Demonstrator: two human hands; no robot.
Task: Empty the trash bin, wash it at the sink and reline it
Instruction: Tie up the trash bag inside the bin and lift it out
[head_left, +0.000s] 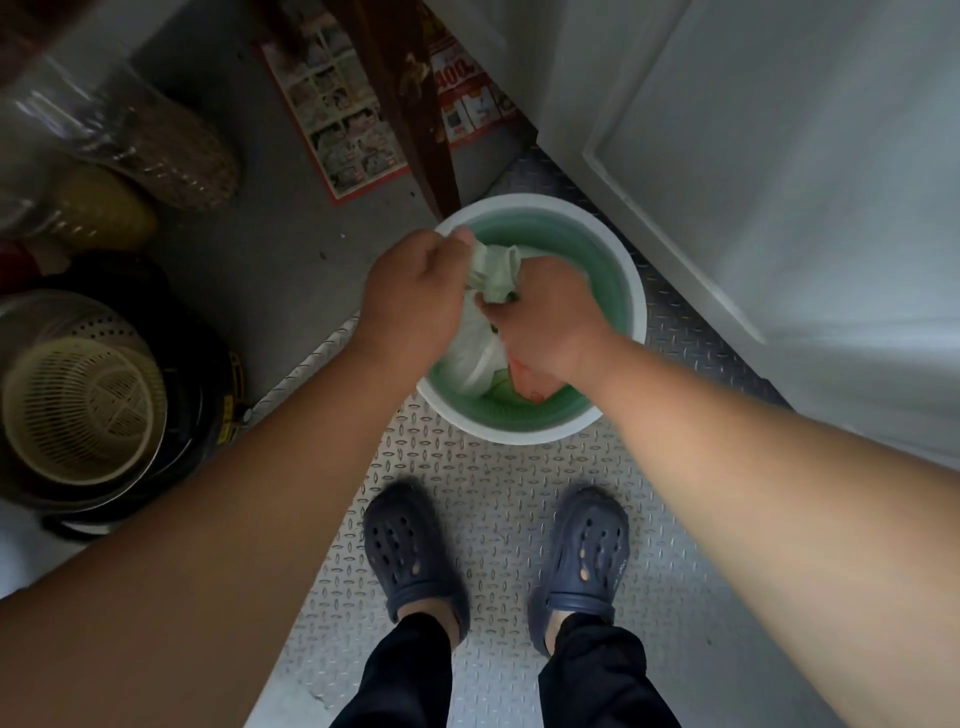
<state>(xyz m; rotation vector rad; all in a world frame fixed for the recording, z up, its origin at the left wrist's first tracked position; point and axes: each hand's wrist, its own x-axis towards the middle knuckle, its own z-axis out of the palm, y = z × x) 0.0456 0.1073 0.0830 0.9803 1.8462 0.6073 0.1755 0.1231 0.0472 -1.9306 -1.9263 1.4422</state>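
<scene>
You're barely starting: both your left hand (415, 296) and right hand (545, 317), fingers closed, are bunching the liner bag (493, 270) neck inside the trash bin (524, 431), sitting at 12 o'clock from your feet—emptying, washing, relining all pending.

Bare forearms, black trousers (400, 675), and dark blue perforated clogs (410, 551).

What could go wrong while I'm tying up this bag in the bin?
Both hands, left and right, bunch the neck of the bag inside the bin. The plastic looks thin, so a hard pull might tear it and drop rubbish back in. A loose knot could open when you lift it. The metal floor might be slippery if anything leaks.
</scene>
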